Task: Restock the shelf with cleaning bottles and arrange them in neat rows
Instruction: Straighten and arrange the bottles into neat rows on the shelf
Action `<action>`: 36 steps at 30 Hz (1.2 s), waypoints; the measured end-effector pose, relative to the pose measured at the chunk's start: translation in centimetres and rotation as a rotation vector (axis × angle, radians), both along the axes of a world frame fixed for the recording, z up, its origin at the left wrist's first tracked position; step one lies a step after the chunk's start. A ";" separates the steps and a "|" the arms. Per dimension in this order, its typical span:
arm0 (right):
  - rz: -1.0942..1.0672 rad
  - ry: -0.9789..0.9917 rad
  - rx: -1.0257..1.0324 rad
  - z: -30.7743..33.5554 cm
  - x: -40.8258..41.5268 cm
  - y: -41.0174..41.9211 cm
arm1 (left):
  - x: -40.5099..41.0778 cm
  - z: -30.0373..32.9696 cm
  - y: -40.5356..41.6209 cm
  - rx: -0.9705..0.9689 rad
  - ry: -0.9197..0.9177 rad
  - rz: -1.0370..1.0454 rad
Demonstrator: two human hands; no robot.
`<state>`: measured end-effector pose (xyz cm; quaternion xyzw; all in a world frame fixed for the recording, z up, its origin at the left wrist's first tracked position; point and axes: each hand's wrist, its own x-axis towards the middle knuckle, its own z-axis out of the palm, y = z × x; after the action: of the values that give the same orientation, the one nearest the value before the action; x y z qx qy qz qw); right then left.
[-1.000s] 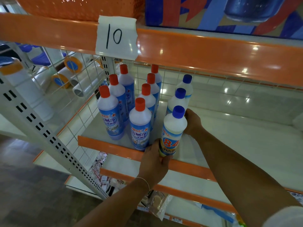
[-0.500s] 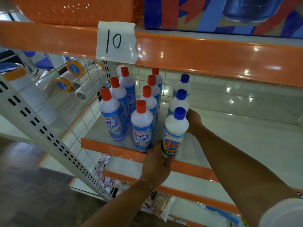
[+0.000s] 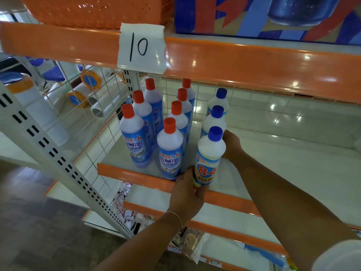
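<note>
The shelf [image 3: 293, 173] lies open from its middle to its right edge, clear to the back wire grid. Three rows of upright bottles, red-capped [image 3: 170, 149] and blue-capped [image 3: 210, 159], crowd its left end to the front edge. The orange shelf above [image 3: 254, 63] limits headroom; a wire side panel [image 3: 88, 118] closes the left edge.

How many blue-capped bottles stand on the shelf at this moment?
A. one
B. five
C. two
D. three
D: three blue caps line up front to back, the front blue-capped bottle held by the left hand low down and the right hand behind.
</note>
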<state>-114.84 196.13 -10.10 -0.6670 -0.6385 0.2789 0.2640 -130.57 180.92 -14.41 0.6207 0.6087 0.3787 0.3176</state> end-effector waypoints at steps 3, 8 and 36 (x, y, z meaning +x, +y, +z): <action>-0.012 -0.013 -0.036 -0.4 0.4 0.0 | -0.1 -0.1 0.0 0.004 0.005 -0.005; -0.155 0.107 -0.006 -0.6 1.2 -2.2 | -0.2 0.0 0.0 0.017 0.025 -0.011; -0.006 0.308 0.119 -2.3 -0.7 -15.0 | 0.0 -0.1 -0.2 0.058 0.016 0.010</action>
<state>-115.55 181.12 -12.39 -0.6015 -0.6038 0.3387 0.3986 -130.56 180.72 -14.49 0.6296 0.6031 0.3928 0.2926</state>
